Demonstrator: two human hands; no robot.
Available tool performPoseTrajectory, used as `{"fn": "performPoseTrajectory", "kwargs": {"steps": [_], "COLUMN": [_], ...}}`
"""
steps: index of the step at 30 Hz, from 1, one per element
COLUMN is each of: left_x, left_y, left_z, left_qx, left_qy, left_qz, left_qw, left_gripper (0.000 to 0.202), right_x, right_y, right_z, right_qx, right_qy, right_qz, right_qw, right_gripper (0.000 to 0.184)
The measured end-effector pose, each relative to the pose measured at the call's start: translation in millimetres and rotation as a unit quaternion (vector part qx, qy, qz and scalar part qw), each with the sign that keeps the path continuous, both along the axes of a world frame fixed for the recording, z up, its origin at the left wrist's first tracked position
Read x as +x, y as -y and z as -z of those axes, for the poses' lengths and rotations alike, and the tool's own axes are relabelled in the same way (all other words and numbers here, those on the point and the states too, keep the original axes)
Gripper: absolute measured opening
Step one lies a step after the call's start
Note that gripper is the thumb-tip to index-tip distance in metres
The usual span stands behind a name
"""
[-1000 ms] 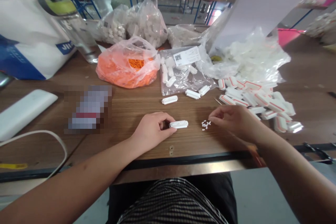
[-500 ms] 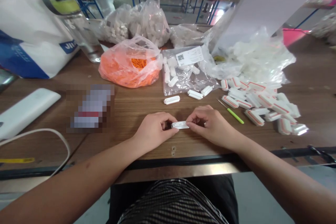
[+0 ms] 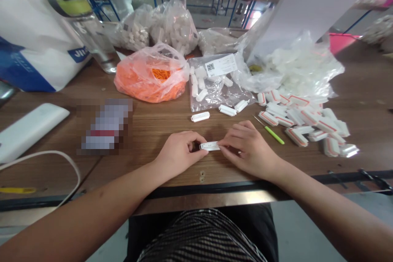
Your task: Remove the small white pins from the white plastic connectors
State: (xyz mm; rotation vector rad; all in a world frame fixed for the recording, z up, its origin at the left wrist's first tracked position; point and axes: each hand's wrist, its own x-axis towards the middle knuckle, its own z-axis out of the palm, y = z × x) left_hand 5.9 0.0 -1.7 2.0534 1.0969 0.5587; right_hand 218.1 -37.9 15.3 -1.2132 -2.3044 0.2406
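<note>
My left hand [image 3: 179, 153] and my right hand [image 3: 248, 150] meet at the middle of the wooden table [image 3: 153, 125], near its front edge. Between their fingertips is a small white plastic strip [image 3: 209, 145] with a row of tiny slots. My left fingers pinch one end, and my right fingers press against the other. A loose white plastic piece [image 3: 200, 116] lies just beyond the hands. Two similar pieces [image 3: 227, 110] rest beside it. Nearer my right hand lies a thin needle tool with a green handle [image 3: 273, 134].
A heap of red-striped white pieces [image 3: 302, 125] lies to the right, below crumpled clear plastic [image 3: 294, 69]. Behind stand a labelled clear bag of white parts [image 3: 215, 84], an orange-filled bag [image 3: 152, 75], a glass bottle [image 3: 92, 43], and a white slab [image 3: 29, 131].
My right hand has moved left from the small white bits to the strip, uncovering the green-handled needle tool. My left hand stays on the strip. Little differs over the last half second.
</note>
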Motion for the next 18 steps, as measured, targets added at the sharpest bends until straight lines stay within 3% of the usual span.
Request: {"fn": "performPoseTrajectory", "kwargs": {"steps": [4,9,18], "left_x": [0.3,0.6,-0.1], "left_y": [-0.1,-0.4,-0.1], "left_z": [-1.0,-0.8,0.0], "left_qx": [0.004,0.003,0.003], "left_qy": [-0.006,-0.008,-0.003], "left_qz": [0.003,-0.001,0.001], "left_qw": [1.000,1.000,1.000], "left_gripper": [0.012,0.011,0.012], "right_x": [-2.4,-2.4,-8.1], "right_y": [-1.0,-2.3,-1.8], "right_z": [4.0,3.6,3.0], "right_qx": [-0.112,-0.219,-0.190], "right_qy": [-0.081,-0.140,-0.118], "right_qz": [0.073,0.108,0.124], "right_qw": [0.988,0.960,0.967], "right_gripper": [0.012,0.011,0.014]}}
